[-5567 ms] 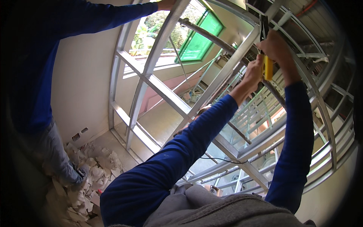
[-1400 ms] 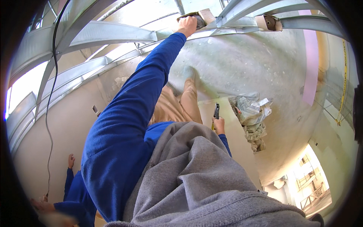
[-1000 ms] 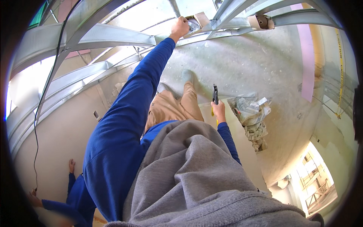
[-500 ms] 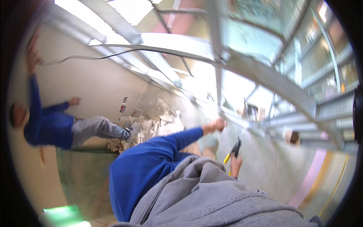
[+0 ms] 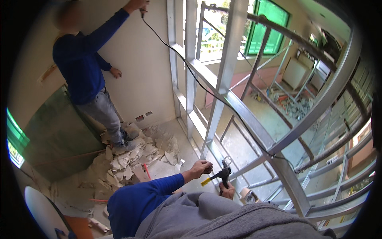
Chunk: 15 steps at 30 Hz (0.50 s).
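Note:
My left hand reaches out from a blue sleeve, its fingers curled and pinched together; whatever they may hold is too small to make out. Close to its right, my right hand grips a hand tool with a black body and a yellow handle end. That yellow end points toward my left hand, with a small gap between them. Both hands are low beside the metal stud frame. A shiny bit of metal shows just above the tool; its kind is unclear.
A co-worker stands at left by broken plasterboard, one raised hand at the end of a black cable. The cable drapes over the studs. Scaffold pipes stand behind the frame. A green panel leans on the wall.
My view has swung, so the frame and co-worker now appear more upright. My right hand and its tool have come up near my left hand, with the yellow end now pointing left.

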{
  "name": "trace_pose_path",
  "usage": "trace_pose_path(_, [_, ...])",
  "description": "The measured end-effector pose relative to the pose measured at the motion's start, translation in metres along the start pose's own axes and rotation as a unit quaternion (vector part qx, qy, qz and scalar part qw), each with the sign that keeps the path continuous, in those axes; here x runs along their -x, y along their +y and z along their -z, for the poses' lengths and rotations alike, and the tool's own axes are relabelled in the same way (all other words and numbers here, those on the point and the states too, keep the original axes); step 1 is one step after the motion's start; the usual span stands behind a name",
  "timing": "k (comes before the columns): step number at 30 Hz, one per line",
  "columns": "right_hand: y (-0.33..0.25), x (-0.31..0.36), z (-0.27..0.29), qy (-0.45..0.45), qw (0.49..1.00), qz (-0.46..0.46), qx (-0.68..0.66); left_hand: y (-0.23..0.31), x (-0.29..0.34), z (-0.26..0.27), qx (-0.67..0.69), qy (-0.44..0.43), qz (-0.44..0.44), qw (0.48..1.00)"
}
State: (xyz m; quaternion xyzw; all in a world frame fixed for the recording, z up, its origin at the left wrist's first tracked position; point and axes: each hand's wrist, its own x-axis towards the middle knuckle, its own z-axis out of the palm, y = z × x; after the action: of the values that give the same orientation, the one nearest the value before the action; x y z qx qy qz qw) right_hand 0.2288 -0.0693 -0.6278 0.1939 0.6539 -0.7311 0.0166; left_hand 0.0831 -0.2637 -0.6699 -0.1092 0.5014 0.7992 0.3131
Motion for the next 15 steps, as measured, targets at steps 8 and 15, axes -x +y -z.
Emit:
trace_pose_path(8, [-0.040, -0.019, -0.082, -0.025, 0.998, -0.002, 0.058, 0.065, 0.021, 0.017, 0.132, 0.032, -0.089, 0.987])
trace_pose_path(15, [-0.039, -0.018, -0.107, -0.033, 0.996, 0.000, 0.084, 0.098, 0.030, 0.033, 0.150, 0.033, -0.107, 0.982])
